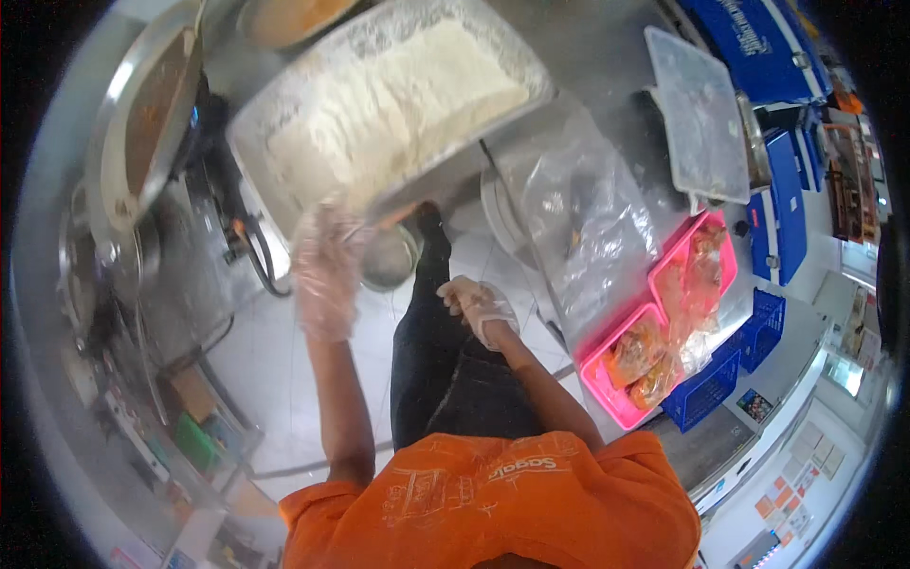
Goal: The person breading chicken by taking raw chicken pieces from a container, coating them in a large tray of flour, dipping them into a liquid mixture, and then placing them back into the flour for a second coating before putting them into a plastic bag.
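Observation:
My left hand (pixel 327 270), in a clear plastic glove, is blurred by motion at the near left edge of a large tub (pixel 250 142). I cannot tell whether its fingers hold anything. Pale, flour-like powder (pixel 419 85) fills much of the tub, heaped and furrowed towards the far side. My right hand (pixel 480 306), gloved too, hangs in front of my dark trousers, apart from the tub and the steel table. Its fingers are curled together, with nothing visible in them.
On the steel table to the right lie a clear plastic sheet (pixel 590 206) and two pink trays (pixel 593 370) holding bagged food. A translucent lid (pixel 700 114) is behind them, near blue cool boxes (pixel 778 213). Left stands a large metal pan (pixel 106 142) beside a black hose (pixel 266 263).

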Action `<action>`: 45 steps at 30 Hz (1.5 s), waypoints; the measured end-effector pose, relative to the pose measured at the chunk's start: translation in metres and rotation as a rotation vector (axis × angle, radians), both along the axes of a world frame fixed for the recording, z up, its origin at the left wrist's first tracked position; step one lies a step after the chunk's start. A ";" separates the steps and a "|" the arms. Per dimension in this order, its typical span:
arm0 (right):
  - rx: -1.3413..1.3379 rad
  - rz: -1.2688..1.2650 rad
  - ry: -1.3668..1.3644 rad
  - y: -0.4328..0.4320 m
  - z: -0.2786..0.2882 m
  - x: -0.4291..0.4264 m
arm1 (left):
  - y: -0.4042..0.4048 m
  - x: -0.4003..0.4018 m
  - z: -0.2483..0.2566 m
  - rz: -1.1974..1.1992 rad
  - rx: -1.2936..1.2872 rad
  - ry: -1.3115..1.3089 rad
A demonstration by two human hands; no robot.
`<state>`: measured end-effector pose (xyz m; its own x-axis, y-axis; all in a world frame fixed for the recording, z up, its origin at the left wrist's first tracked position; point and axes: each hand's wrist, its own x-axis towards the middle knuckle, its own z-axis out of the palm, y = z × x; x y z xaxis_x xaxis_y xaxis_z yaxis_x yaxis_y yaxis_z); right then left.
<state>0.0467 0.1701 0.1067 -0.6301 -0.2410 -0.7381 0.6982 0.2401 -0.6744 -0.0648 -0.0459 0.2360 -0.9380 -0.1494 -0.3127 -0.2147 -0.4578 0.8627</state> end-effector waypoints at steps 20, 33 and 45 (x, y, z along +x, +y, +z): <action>0.202 -0.745 -0.411 0.085 -0.214 0.174 | 0.278 0.061 -0.425 0.252 -1.139 -0.279; 0.421 -0.519 0.223 0.119 -0.250 0.038 | 0.264 0.100 -0.342 -0.043 -0.905 0.109; 0.512 -0.449 0.215 0.173 -0.299 0.023 | 0.193 0.073 -0.352 -0.508 0.527 -0.004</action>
<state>0.0692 0.3433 -0.1924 -0.7313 0.4198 -0.5376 0.6684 0.2843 -0.6873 0.0078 0.1467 -0.1156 -0.8504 0.4749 -0.2265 -0.5134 -0.6549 0.5545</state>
